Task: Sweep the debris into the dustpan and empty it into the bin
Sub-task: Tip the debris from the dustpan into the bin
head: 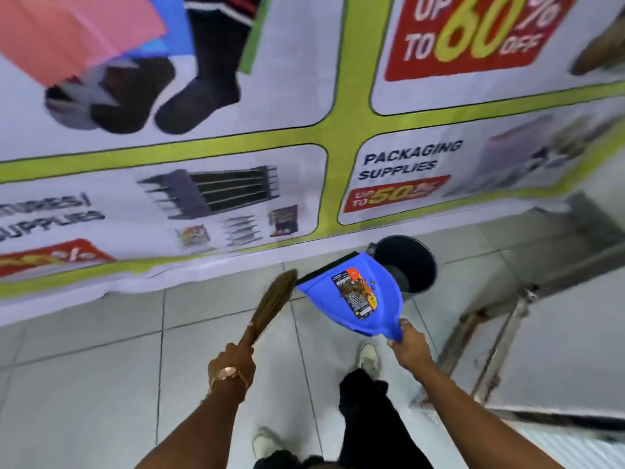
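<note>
My right hand [407, 343] grips the handle of a blue dustpan [324, 282], held above the floor with its black lip pointing up and left. A printed label and some brown debris [360, 289] lie in the pan. Just beyond the pan's right side stands a black bin [414, 262], open at the top, against the wall. My left hand [233, 362], with a watch on the wrist, holds a brown straw broom [274, 299] whose bristles point up toward the pan's lip.
A large printed sale banner [304, 147] covers the wall and hangs down to the pale tiled floor [101, 367]. A metal door frame and threshold [500, 336] run along the right. My two feet in light shoes stand on the tiles below the hands.
</note>
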Demonstrator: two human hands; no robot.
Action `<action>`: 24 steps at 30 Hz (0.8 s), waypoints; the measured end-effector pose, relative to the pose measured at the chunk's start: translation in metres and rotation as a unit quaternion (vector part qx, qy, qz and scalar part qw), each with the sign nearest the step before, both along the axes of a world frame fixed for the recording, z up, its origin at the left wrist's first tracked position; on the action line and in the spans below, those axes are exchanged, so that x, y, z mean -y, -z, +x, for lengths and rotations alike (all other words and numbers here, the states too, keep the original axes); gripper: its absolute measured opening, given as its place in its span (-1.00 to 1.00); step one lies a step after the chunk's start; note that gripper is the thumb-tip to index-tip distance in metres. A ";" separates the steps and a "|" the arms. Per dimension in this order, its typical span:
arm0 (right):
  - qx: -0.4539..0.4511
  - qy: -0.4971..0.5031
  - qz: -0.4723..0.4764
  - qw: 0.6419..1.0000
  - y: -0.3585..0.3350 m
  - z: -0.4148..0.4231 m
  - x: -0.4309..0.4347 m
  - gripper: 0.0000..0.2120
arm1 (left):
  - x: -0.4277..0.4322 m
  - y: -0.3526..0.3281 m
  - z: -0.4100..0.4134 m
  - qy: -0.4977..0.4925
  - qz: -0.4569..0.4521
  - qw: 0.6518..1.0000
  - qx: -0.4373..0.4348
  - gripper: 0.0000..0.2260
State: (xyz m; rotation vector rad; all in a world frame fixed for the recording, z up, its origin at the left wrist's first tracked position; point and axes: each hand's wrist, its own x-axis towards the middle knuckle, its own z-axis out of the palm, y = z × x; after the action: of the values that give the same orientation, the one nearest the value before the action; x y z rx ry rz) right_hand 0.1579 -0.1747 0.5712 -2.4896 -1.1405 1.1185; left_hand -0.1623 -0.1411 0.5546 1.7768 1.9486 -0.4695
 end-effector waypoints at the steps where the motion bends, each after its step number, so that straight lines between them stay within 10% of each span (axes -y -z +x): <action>1: -0.002 0.012 -0.003 1.000 0.005 0.021 -0.008 -0.64 | -0.012 0.001 0.020 0.024 -0.001 1.000 0.001 -0.51; 13: -0.018 0.037 -0.170 0.985 0.088 0.213 -0.121 -0.61 | -0.139 0.030 0.257 0.046 -0.111 0.993 -0.014 -0.46; 24: -0.047 0.029 -0.253 0.966 0.153 0.283 -0.212 -0.51 | -0.191 0.068 0.315 -0.032 -0.154 0.986 -0.047 -0.48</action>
State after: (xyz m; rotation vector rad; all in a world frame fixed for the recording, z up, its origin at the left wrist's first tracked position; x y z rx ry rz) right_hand 0.4407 0.0376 0.4177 -2.7628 -0.8279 1.6649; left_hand 0.1529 0.0502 0.4862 1.5162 1.8697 -0.7987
